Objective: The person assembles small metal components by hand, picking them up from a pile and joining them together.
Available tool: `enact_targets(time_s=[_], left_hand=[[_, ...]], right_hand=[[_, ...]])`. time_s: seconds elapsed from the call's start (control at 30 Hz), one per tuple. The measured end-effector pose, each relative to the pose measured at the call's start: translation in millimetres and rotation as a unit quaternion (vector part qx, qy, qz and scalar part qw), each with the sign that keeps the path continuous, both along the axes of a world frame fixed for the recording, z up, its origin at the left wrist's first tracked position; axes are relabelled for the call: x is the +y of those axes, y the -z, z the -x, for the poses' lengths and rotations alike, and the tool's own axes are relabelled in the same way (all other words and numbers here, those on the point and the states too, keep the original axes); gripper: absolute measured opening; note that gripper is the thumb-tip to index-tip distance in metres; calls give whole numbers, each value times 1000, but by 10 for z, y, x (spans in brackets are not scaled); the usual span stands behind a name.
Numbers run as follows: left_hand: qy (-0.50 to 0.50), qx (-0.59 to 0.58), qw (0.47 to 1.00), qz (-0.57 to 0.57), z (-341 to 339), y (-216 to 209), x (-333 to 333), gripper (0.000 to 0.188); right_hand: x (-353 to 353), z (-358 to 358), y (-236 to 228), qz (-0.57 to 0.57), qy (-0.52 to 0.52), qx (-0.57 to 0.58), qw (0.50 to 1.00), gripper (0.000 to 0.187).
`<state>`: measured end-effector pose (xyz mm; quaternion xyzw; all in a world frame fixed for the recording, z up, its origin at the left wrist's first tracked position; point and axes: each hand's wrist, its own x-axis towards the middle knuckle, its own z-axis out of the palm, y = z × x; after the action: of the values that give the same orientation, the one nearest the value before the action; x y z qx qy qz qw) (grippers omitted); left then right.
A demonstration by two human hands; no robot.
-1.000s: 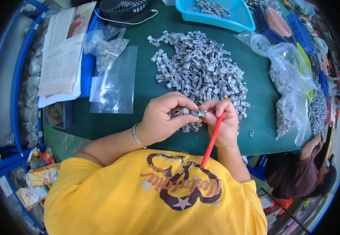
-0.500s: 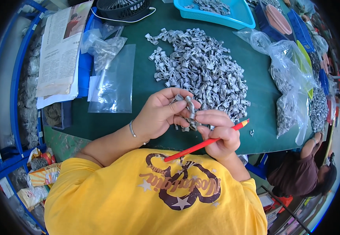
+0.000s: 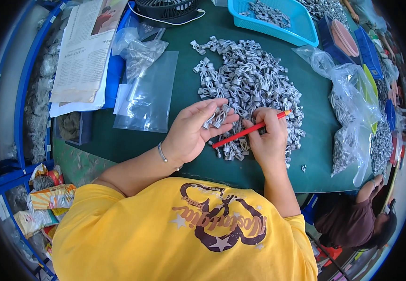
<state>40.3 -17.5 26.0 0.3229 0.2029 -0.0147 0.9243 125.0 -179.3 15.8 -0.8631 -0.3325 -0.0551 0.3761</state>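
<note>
We observe the left hand (image 3: pixel 187 129) turned palm up with its fingers spread, cradling a few small grey looped pieces with ribbed ends (image 3: pixel 218 115), their material unclear to us. The right hand (image 3: pixel 269 140) is closed around a slim red pencil-like stick (image 3: pixel 250 130), its fingertips at the near edge of a broad heap of similar grey looped pieces (image 3: pixel 254 79); we cannot tell whether those fingertips also pinch a piece. We judge the work to be well short of complete: only a few pieces lie in the left hand, while the large loose heap remains in front of both hands, and we cannot tell which pieces are finished. We note one stray grey piece (image 3: pixel 303 168) apart from the heap at lower right. The dark green flat surface (image 3: pixel 184 84) also carries a turquoise plastic basket (image 3: pixel 273 35) partly filled with grey pieces, a knotted clear plastic bag of grey pieces (image 3: pixel 345 150) at right, a flat clear plastic sleeve (image 3: pixel 152 105) at left, a printed newspaper (image 3: pixel 83 56) and a round black fan (image 3: pixel 165 9). Around it we find a blue metal rack (image 3: pixel 20 117) at left and a co-worker in a brown top (image 3: pixel 353 218) at right.
</note>
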Motion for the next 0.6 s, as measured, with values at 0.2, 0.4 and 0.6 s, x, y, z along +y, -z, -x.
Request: enact_targets(time_s=[0.2,0.4,0.6], left_hand=[[9,10,996,-92,10,74,-14,25],[96,-41,963,-249,-32,-65,-36,29],[125,-81,931,-334,7,-33,-43,26]], right_hand=[[-31,64,64,-171,8,65,983,25],[-82,145,-141,-430,-24,447,784,22],[-58,182,-147,-458,-4,471,753,20]])
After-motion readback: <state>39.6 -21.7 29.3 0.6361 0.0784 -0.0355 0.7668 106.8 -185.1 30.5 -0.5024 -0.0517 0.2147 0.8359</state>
